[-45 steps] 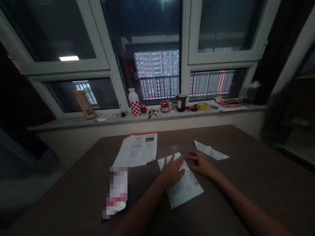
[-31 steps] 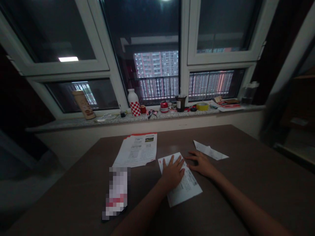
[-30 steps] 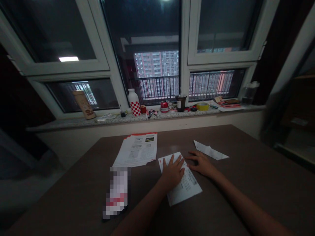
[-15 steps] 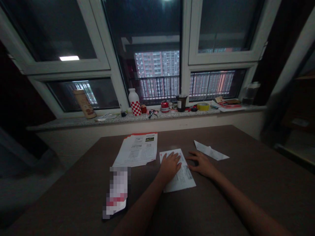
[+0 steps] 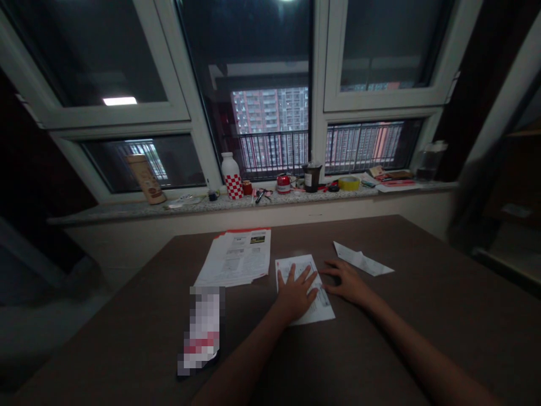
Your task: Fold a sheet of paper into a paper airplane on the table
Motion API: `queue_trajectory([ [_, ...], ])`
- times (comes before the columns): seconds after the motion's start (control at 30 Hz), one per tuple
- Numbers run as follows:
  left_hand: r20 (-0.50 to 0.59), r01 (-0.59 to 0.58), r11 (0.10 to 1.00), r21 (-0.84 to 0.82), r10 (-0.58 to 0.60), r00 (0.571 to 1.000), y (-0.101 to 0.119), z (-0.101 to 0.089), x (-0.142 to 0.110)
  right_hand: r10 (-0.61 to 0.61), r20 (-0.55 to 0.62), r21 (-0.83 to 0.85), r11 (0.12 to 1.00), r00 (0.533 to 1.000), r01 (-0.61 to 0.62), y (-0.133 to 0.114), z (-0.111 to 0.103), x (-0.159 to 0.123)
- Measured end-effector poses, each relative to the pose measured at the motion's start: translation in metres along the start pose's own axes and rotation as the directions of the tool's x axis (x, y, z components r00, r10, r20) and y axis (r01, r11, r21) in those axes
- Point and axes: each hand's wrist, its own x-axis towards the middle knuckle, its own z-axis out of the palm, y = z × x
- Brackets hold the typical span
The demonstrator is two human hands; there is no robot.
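A printed sheet of paper (image 5: 323,311), seemingly folded, lies on the brown table in front of me. My left hand (image 5: 296,292) rests flat on it with the fingers spread, covering its middle and left part. At the sheet's right edge, my right hand (image 5: 344,282) touches the table with its fingers apart and the thumb and fingertips by the edge. Just beyond that hand is a folded paper piece (image 5: 363,260), long and pointed at both ends.
A stack of printed sheets (image 5: 234,262) lies at the back left. Nearer me is a pixelated flat object (image 5: 202,332). The windowsill carries a checkered bottle (image 5: 232,177), a brown tumbler (image 5: 145,179), a dark cup (image 5: 311,178) and yellow tape (image 5: 349,183).
My left hand has slid slightly right and nearer me, spreading its fingers on the sheet. The sheet has shifted a little. My right hand has stayed almost still.
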Motion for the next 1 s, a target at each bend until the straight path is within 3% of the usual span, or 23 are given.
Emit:
queue_trajectory([
  [0.33, -0.014, 0.004, 1.0, 0.022, -0.003, 1.0, -0.011, -0.002, 0.018, 0.007, 0.026, 0.013, 1.0, 1.0, -0.007, -0.004, -0.003, -0.001],
  [0.57, -0.04, -0.051, 0.997, 0.059, 0.053, 0.998, 0.003, -0.01, 0.008, 0.0, 0.011, 0.019, 1.0, 1.0, 0.0, -0.003, -0.002, -0.001],
  [0.77, -0.027, 0.002, 1.0, 0.013, -0.002, 1.0, 0.008, 0.0, -0.001, 0.002, 0.014, 0.02, 1.0, 1.0, -0.002, -0.003, -0.002, -0.002],
  [1.0, -0.027, 0.016, 1.0, 0.0, -0.016, 0.999, 0.001, 0.004, 0.009, -0.008, 0.02, 0.006, 1.0, 1.0, 0.008, -0.002, -0.003, -0.002],
])
